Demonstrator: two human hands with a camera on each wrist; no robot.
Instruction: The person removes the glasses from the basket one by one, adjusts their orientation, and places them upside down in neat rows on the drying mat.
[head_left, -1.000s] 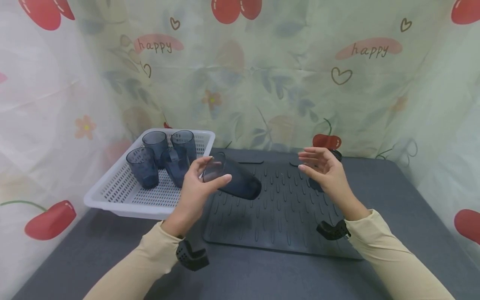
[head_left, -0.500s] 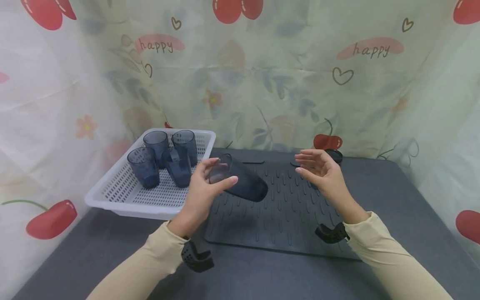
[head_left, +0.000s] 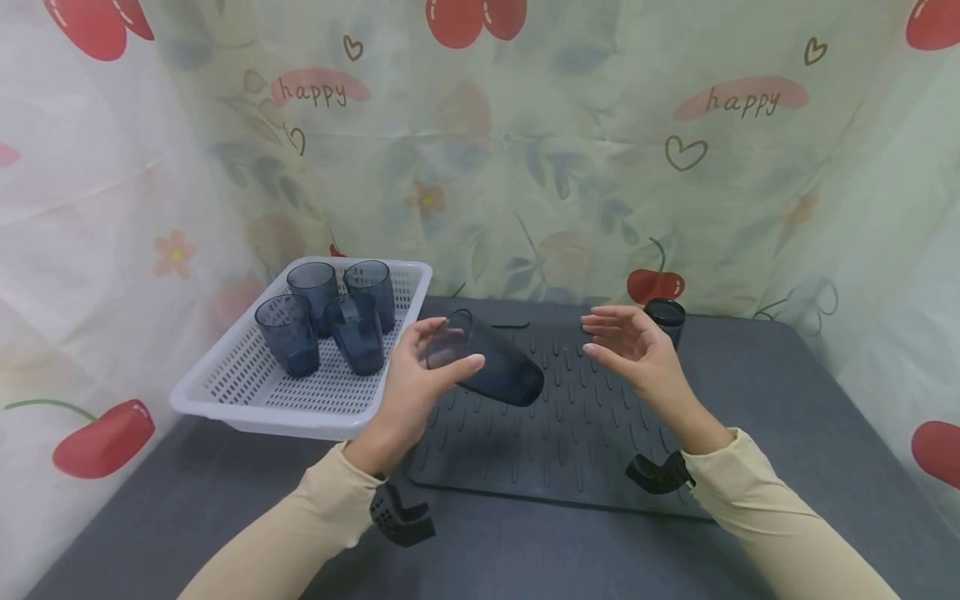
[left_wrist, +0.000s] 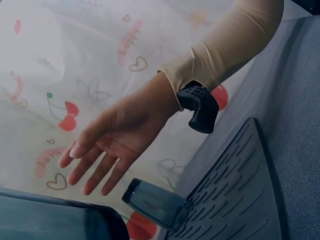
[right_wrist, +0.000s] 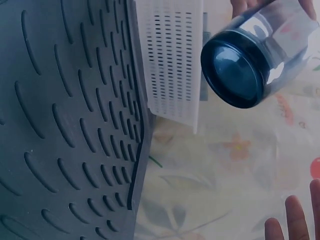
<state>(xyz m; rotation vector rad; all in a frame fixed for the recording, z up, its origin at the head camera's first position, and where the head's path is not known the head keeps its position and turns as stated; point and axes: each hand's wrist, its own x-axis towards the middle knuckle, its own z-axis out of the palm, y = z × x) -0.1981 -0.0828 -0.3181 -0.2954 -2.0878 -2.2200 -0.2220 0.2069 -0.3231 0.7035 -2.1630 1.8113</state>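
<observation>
My left hand (head_left: 408, 385) grips a dark blue glass (head_left: 498, 367) near its rim, tilted with its base toward the right, above the ribbed black mat (head_left: 540, 467). In the right wrist view the base of that glass (right_wrist: 235, 70) faces the camera. My right hand (head_left: 645, 358) is raised over the mat's right part, fingers extended and slightly bent, holding nothing. Behind it another glass (head_left: 666, 318) stands at the mat's back right; the left wrist view shows this glass (left_wrist: 157, 202) too, beyond my right hand (left_wrist: 125, 132).
On the left is a white perforated basket (head_left: 202, 400) with several blue glasses (head_left: 288, 337) in it. The grey table (head_left: 495, 550) extends around the mat, and a patterned curtain (head_left: 525, 167) hangs behind and at both sides.
My left hand has moved right and slightly down with the tilted glass, away from the basket. My right hand has shifted a little left and down, uncovering more of the glass behind it.
</observation>
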